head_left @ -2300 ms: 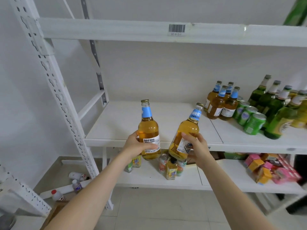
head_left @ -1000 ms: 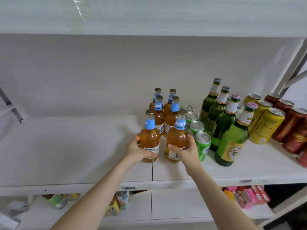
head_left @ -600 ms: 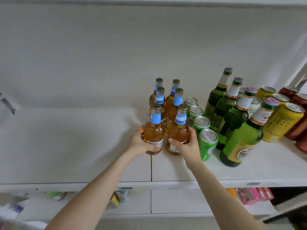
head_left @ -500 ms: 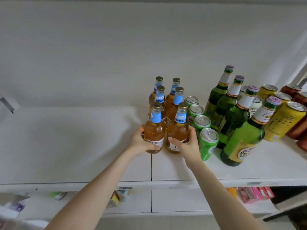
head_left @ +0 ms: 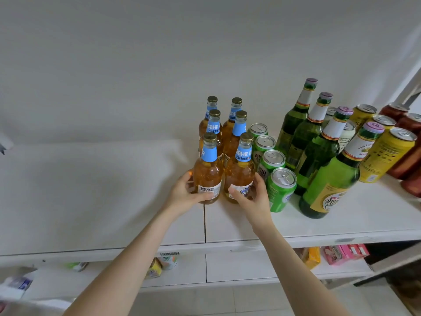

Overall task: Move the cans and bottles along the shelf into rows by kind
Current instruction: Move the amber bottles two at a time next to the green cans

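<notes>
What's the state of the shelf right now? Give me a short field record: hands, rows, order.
left hand: grips the front-left amber bottle, upright on the shelf
right hand: grips the front-right amber bottle, close beside the first
amber bottles: six, two files of three
green cans: four in one file, right of the amber bottles
green bottles: four in one file, right of those cans
further right: yellow cans, then red-brown cans
</notes>
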`<state>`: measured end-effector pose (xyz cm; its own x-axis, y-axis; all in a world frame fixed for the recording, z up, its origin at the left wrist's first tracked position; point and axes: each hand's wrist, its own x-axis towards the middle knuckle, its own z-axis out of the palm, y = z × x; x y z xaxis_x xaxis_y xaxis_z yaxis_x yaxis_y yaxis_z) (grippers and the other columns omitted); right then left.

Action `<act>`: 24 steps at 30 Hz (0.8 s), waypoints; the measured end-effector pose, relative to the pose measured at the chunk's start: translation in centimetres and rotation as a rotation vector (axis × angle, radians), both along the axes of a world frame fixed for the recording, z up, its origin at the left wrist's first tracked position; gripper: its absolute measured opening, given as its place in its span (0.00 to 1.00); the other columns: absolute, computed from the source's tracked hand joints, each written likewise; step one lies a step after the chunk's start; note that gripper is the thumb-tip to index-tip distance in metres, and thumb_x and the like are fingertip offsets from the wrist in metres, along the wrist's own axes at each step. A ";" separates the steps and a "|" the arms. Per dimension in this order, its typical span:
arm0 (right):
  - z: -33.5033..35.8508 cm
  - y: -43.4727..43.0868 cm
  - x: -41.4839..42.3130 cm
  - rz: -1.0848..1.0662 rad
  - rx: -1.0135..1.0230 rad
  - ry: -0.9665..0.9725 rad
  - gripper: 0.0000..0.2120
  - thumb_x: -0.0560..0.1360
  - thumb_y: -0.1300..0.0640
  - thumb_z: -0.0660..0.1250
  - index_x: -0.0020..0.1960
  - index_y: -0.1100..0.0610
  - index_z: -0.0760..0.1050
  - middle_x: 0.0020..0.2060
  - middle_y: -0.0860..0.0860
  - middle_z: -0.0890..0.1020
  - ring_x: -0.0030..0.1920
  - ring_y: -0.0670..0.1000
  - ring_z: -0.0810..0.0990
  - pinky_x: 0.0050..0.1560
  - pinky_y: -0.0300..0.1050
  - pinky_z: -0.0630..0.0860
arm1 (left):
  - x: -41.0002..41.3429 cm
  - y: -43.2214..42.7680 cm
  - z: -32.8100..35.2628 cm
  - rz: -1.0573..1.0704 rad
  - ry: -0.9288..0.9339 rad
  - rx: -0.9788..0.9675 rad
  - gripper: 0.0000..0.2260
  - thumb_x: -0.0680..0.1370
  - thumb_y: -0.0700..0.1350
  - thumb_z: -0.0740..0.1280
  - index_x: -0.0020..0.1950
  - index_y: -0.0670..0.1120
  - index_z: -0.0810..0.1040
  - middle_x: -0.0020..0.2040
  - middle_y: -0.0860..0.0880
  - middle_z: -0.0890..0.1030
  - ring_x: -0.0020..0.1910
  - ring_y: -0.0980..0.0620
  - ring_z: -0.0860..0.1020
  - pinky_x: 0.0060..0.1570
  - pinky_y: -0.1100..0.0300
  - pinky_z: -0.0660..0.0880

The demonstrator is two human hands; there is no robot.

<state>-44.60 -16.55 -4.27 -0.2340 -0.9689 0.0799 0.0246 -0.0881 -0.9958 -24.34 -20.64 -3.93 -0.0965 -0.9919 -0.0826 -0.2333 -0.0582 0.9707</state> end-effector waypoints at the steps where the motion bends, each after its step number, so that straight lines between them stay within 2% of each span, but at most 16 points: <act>1: 0.0 0.0 0.0 -0.007 -0.006 -0.007 0.35 0.71 0.62 0.77 0.73 0.56 0.66 0.65 0.49 0.79 0.60 0.45 0.80 0.59 0.40 0.78 | 0.1 0.2 -0.3 0.026 0.032 -0.012 0.32 0.64 0.43 0.82 0.65 0.54 0.74 0.57 0.57 0.81 0.55 0.59 0.81 0.46 0.70 0.76; 4: -0.2 0.1 0.2 -0.041 -0.035 -0.003 0.32 0.73 0.63 0.75 0.73 0.57 0.66 0.65 0.51 0.79 0.61 0.47 0.80 0.61 0.45 0.78 | -0.1 0.8 -1.1 0.101 0.094 -0.050 0.29 0.65 0.40 0.81 0.63 0.53 0.75 0.54 0.59 0.82 0.50 0.65 0.82 0.43 0.72 0.76; 7: -0.3 0.1 0.4 -0.066 -0.037 -0.007 0.30 0.73 0.62 0.75 0.72 0.58 0.67 0.64 0.52 0.79 0.62 0.49 0.80 0.64 0.52 0.77 | -0.6 0.6 -1.5 0.132 0.123 -0.074 0.30 0.65 0.39 0.81 0.63 0.52 0.75 0.51 0.59 0.84 0.49 0.65 0.82 0.42 0.71 0.77; 10: -0.5 -0.2 0.5 -0.085 -0.026 -0.004 0.30 0.73 0.61 0.75 0.72 0.57 0.68 0.64 0.51 0.79 0.62 0.49 0.80 0.64 0.55 0.77 | -1.1 -0.1 -1.7 0.133 0.108 -0.087 0.27 0.65 0.39 0.81 0.57 0.58 0.75 0.46 0.66 0.84 0.47 0.66 0.82 0.41 0.72 0.76; 17: -0.7 -1.5 0.4 -0.119 -0.002 0.007 0.32 0.73 0.59 0.76 0.73 0.57 0.67 0.66 0.52 0.78 0.65 0.51 0.78 0.66 0.58 0.75 | -1.6 -1.3 -1.9 0.130 0.103 -0.102 0.28 0.64 0.44 0.82 0.57 0.61 0.74 0.46 0.71 0.82 0.48 0.68 0.81 0.40 0.73 0.76; 24: -0.6 -2.2 0.5 -0.117 0.006 0.026 0.32 0.72 0.55 0.76 0.72 0.54 0.67 0.66 0.50 0.77 0.66 0.50 0.77 0.67 0.58 0.74 | -1.6 -2.1 -2.1 0.145 0.115 -0.092 0.31 0.63 0.44 0.83 0.62 0.56 0.73 0.45 0.72 0.82 0.47 0.69 0.81 0.39 0.75 0.75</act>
<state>-44.12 -18.77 -4.91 -0.3440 -0.9354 0.0820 -0.0110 -0.0833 -0.9965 -25.99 -22.76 -6.02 0.0445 -0.9989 0.0123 -0.1161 0.0071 0.9932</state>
